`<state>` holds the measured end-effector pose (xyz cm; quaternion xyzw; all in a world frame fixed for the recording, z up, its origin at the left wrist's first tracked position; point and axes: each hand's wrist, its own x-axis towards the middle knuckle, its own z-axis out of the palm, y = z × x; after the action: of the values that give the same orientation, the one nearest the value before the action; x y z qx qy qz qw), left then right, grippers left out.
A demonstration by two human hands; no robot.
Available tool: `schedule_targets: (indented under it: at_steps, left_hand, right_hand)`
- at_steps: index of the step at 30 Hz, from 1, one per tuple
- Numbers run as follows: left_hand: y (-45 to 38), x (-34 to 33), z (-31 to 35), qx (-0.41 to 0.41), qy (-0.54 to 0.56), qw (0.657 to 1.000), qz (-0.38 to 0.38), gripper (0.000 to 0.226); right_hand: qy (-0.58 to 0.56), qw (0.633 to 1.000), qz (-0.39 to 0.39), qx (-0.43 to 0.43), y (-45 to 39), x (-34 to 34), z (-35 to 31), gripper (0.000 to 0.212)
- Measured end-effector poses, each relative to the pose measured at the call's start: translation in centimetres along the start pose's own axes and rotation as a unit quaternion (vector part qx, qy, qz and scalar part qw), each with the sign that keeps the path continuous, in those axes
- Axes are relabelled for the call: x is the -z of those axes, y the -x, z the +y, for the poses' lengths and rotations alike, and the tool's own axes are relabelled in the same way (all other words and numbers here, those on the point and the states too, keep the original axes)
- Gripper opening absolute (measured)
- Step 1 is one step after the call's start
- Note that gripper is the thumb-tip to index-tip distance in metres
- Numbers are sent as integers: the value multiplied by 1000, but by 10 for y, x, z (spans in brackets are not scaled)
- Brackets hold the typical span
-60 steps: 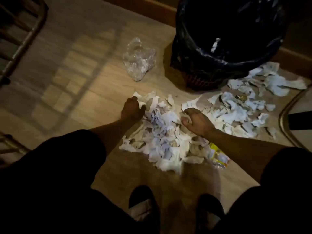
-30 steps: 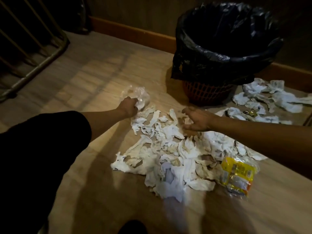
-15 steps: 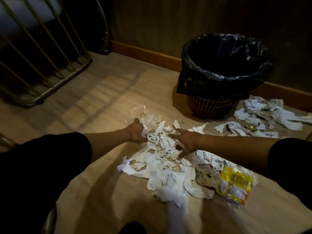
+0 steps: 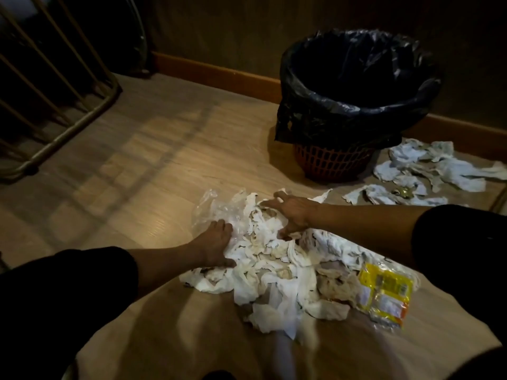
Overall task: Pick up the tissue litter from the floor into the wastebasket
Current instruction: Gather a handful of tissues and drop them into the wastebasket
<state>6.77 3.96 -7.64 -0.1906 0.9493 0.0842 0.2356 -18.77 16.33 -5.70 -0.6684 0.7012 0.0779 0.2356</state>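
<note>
A big heap of crumpled white tissue litter (image 4: pixel 277 272) lies on the wooden floor in front of me. My left hand (image 4: pixel 215 244) presses on the heap's left edge, fingers spread over the tissue and a clear plastic wrapper (image 4: pixel 216 208). My right hand (image 4: pixel 292 213) rests on the heap's far side, fingers spread and curled into the paper. The wastebasket (image 4: pixel 334 160), a red mesh bin lined with a black bag, stands upright beyond the heap by the wall. A second patch of tissue (image 4: pixel 439 171) lies to its right.
A yellow plastic packet (image 4: pixel 385 293) sits at the heap's right edge. A metal rail frame (image 4: pixel 63 138) stands at the far left. A wooden skirting board (image 4: pixel 216 76) runs along the dark wall behind the basket.
The left hand dragged the clear wrapper in against the heap and now lies flat on the tissue. The right hand shifted to the heap's far side. The view pulled back.
</note>
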Motion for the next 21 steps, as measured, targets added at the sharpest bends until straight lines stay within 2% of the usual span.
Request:
schedule_targets:
  at_steps: [3,6,8,10,14,19,21]
  left_hand:
    - [1,8,-5,14,88,996,19,73]
    - [3,15,-11,29,129,991,24,86]
    - [3,20,-14,21,142,989,16,94]
    - [3,28,-15,12,109,994,2,89]
    - [7,65,-11,39,95,995,12,78]
    - [26,127,4,29,197,971,129,96]
    - [31,155,11,51,255,953,158,73]
  right_hand:
    - [20,999,-38,21,-6,-4,-7,80]
    - [15,997,-68,44,-3,-2,-18,56]
    - [18,995,-85,41,0,1,-18,50]
    - [23,996,-81,27,5,8,-16,48]
    - [10,1000,-24,-6,20,35,-7,37]
    - [-27,996,69,-49,51,84,2,35]
    - [-58,988,125,-65,65,103,3,38]
